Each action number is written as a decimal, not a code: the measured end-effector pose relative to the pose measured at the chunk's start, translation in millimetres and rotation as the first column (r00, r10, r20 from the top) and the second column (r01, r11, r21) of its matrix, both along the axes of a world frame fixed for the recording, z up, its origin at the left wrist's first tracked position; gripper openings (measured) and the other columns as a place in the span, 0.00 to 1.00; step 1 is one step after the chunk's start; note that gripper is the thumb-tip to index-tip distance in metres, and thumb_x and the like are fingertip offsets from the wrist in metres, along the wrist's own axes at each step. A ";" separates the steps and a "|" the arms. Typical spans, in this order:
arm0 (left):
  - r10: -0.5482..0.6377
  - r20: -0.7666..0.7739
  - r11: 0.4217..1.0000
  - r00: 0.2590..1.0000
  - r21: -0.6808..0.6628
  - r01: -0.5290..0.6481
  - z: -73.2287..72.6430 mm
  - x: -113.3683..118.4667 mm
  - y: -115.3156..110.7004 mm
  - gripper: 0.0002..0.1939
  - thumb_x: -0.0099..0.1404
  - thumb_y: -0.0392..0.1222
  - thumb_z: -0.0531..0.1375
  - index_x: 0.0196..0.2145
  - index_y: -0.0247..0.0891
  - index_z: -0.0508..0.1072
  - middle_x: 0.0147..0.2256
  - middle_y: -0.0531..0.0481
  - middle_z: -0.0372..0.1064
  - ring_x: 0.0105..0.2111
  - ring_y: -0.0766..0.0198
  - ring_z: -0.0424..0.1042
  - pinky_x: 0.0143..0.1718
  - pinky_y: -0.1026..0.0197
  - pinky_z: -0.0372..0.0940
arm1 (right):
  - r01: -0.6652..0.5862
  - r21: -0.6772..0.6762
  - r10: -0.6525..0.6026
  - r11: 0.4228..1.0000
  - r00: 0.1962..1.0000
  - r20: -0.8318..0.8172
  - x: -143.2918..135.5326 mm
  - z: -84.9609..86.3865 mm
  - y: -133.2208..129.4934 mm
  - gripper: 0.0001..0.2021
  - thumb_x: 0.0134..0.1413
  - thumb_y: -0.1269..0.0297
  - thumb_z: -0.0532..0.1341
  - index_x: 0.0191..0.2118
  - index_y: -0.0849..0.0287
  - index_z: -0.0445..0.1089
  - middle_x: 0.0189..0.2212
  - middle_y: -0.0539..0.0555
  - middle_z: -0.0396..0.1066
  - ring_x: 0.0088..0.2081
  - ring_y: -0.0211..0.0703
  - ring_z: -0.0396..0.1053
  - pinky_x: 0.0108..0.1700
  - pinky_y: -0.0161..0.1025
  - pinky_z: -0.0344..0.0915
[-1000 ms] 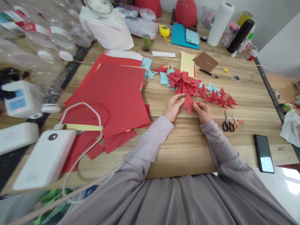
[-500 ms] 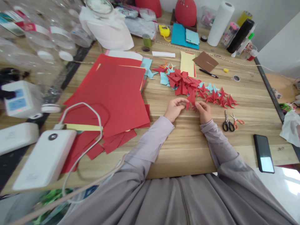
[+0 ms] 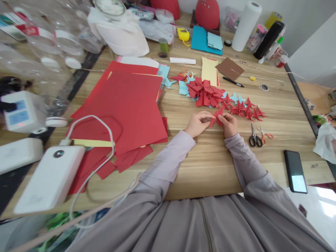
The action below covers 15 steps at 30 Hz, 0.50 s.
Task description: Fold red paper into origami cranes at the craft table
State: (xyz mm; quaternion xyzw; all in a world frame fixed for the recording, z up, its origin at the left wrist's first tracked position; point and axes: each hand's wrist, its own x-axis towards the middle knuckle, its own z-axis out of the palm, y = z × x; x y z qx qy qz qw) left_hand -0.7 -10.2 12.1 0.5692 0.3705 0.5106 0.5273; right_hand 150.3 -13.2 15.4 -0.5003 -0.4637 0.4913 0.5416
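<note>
Between my two hands is a piece of folded red paper point(image 3: 217, 114), with a pointed tip facing up and away. My left hand point(image 3: 198, 123) pinches its left side with thumb and fingers. On its right side, my right hand point(image 3: 228, 124) grips the paper near the lower corner. Just beyond my fingers lies a pile of red folded paper pieces point(image 3: 204, 91), with some light blue ones among them. A row of red paper cranes point(image 3: 248, 109) stretches to the right of that pile.
Large red paper sheets point(image 3: 131, 108) cover the left of the table. Black-handled scissors point(image 3: 255, 139) and orange-handled scissors point(image 3: 265, 134) lie right of my hands, near a phone point(image 3: 295, 171). A white power bank point(image 3: 49, 178) with a cable sits front left. A pen point(image 3: 233, 82) lies farther back.
The folded red paper has tilted, its tip now leaning to the right and away. Both hands have stayed in nearly the same place, still pinching it.
</note>
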 end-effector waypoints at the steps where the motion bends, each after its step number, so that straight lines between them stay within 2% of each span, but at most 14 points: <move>1: -0.002 -0.005 1.000 1.000 0.004 0.002 -0.7 0.4 -0.2 0.11 0.48 0.31 0.60 0.30 0.36 0.78 0.37 0.47 0.71 0.32 0.68 0.70 0.33 0.65 0.65 | -0.004 0.006 0.004 1.000 1.000 -0.014 0.6 -1.2 0.5 0.14 0.38 0.52 0.67 0.22 0.58 0.69 0.18 0.46 0.65 0.21 0.33 0.59 0.25 0.33 0.59; 5: 0.025 -0.005 1.000 1.000 0.015 -0.025 -1.6 1.9 -0.6 0.08 0.49 0.36 0.64 0.30 0.36 0.79 0.39 0.45 0.71 0.33 0.66 0.71 0.37 0.61 0.67 | -0.033 0.024 0.034 0.999 0.999 -0.040 2.6 -3.8 1.1 0.13 0.41 0.54 0.67 0.23 0.58 0.69 0.19 0.46 0.66 0.21 0.33 0.60 0.25 0.33 0.59; 9: 0.049 0.014 0.999 0.999 0.007 -0.049 1.3 1.3 0.1 0.09 0.49 0.42 0.67 0.28 0.36 0.78 0.36 0.45 0.73 0.38 0.62 0.72 0.42 0.58 0.67 | -0.053 0.020 0.054 0.998 0.997 -0.050 3.2 -4.0 0.1 0.16 0.44 0.53 0.66 0.19 0.59 0.66 0.16 0.46 0.62 0.20 0.31 0.57 0.24 0.32 0.56; 11: 0.030 0.058 0.999 0.998 -0.044 -0.028 2.4 1.0 0.2 0.11 0.49 0.45 0.67 0.28 0.35 0.78 0.36 0.45 0.74 0.36 0.62 0.73 0.40 0.57 0.68 | -0.060 0.016 0.061 0.998 0.997 -0.055 3.2 -4.4 -0.3 0.16 0.44 0.53 0.65 0.19 0.59 0.67 0.16 0.46 0.63 0.20 0.31 0.57 0.24 0.31 0.56; 15: 0.017 0.117 0.987 0.993 -0.162 0.002 2.7 1.8 -0.2 0.15 0.47 0.48 0.68 0.28 0.33 0.76 0.33 0.45 0.74 0.29 0.63 0.73 0.36 0.56 0.69 | -0.078 -0.034 0.076 0.996 0.995 -0.059 3.6 -5.5 -0.4 0.13 0.41 0.53 0.67 0.27 0.59 0.72 0.20 0.47 0.69 0.21 0.32 0.61 0.25 0.32 0.59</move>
